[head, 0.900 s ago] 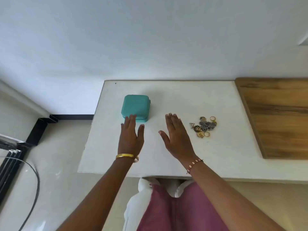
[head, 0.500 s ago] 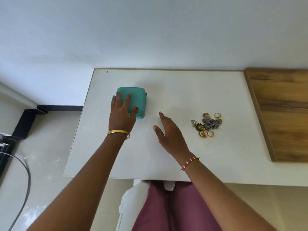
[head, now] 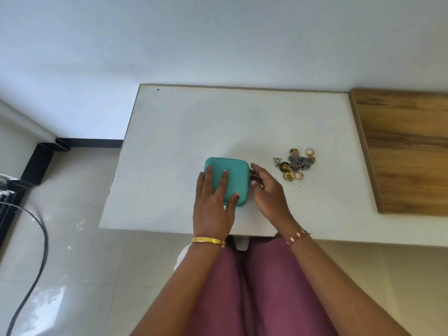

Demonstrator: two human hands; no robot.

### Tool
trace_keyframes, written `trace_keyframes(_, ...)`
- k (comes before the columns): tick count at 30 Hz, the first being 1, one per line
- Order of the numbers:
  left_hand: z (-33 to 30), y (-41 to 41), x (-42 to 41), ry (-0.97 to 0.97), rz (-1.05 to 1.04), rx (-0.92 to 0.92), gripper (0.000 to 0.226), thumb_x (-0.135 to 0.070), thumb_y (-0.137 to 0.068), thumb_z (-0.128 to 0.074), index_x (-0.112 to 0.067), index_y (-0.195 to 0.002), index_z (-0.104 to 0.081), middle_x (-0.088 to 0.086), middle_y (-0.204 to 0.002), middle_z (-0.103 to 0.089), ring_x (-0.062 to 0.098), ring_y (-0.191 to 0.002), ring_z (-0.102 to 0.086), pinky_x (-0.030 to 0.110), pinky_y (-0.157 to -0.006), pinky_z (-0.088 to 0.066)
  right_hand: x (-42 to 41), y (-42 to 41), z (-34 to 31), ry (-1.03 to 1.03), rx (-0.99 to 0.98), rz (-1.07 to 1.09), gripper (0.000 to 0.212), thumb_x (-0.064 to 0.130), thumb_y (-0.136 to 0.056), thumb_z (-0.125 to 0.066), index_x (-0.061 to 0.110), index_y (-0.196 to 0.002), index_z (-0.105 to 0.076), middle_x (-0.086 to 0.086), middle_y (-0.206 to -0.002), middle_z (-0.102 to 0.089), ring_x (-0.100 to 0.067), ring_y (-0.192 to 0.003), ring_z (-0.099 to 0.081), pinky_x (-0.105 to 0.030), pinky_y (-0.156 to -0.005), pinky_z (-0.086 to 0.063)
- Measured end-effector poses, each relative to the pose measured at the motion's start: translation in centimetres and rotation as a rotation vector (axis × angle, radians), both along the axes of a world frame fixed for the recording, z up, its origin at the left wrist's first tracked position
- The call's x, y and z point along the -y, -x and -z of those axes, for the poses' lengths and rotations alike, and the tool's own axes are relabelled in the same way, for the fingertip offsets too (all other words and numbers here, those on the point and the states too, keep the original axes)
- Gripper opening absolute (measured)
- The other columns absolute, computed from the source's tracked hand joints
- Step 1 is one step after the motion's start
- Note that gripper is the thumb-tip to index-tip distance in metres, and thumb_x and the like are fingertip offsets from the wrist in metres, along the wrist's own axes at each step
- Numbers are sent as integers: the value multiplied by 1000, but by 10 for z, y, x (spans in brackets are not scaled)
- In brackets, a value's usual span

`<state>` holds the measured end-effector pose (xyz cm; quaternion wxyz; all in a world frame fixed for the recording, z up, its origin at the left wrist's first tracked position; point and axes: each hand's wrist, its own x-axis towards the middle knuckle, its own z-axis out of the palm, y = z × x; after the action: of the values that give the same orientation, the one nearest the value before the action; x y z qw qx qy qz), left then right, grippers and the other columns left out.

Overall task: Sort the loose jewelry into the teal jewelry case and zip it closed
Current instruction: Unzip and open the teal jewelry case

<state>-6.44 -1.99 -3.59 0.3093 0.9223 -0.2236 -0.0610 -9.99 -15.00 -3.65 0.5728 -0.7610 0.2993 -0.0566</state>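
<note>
Left hand flat on teal case (holding nothing); right hand, grip loosely curled and empty, at its right edge, nearer the zipper.

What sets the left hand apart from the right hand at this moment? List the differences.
The left hand lies flat on the lid of the teal jewelry case, fingers straight; the right hand is at the case's right side, fingers curled at its edge. Whether they pinch the zipper pull is too small to tell. The left wrist wears a gold bangle; the right wears a beaded bracelet. Both hands are at the closed case.
</note>
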Motion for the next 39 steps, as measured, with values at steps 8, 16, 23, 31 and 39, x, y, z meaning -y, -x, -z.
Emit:
trace_keyframes(8,-2,-9,-8,77,45,-57,50,-20,-82,-55,-20,-132,-49,15,-148,-31,35,-130,-37,35,-106,-32,27,-24,-6,113,-86,-126,43,-8,-87,-42,13,-119,-61,-8,-114,-65,-29,-91,-66,-43,-86,-54)
trace_keyframes(16,6,13,-20,163,-3,-132,59,-14,-88,-58,-25,-140,-32,14,-153,-19,24,-141,-23,20,-103,-25,23,-9,-2,169,-67,-35,18,0,-85,-58,0,-100,-68,-17,-91,-70,-11,-68,-55,-23,-73,-46)
trace_keyframes(23,5,14,-17,114,-46,-116,57,-21,-88,-58,-28,-139,-33,14,-149,-29,24,-139,-28,36,-102,-39,26,-10,1,252,-104,-77,10,4,-87,-57,4,-79,-62,-13,-76,-66,-13,-59,-54,-27,-65,-47)
trace_keyframes(31,6,14,-17,106,-55,-114,56,-22,-88,-58,-28,-139,-35,16,-148,-30,26,-138,-31,37,-101,-41,6,33,-6,456,-223,-277,11,12,-89,-56,4,-85,-62,-14,-85,-69,-28,-79,-63,-35,-71,-52)
trace_keyframes(39,4,14,-18,116,-68,-152,56,-24,-88,-58,-29,-139,-34,12,-149,-30,23,-138,-29,32,-105,-35,-22,49,-8,420,-237,-261,10,15,-86,-60,6,-85,-65,-13,-83,-70,-26,-76,-63,-31,-69,-48)
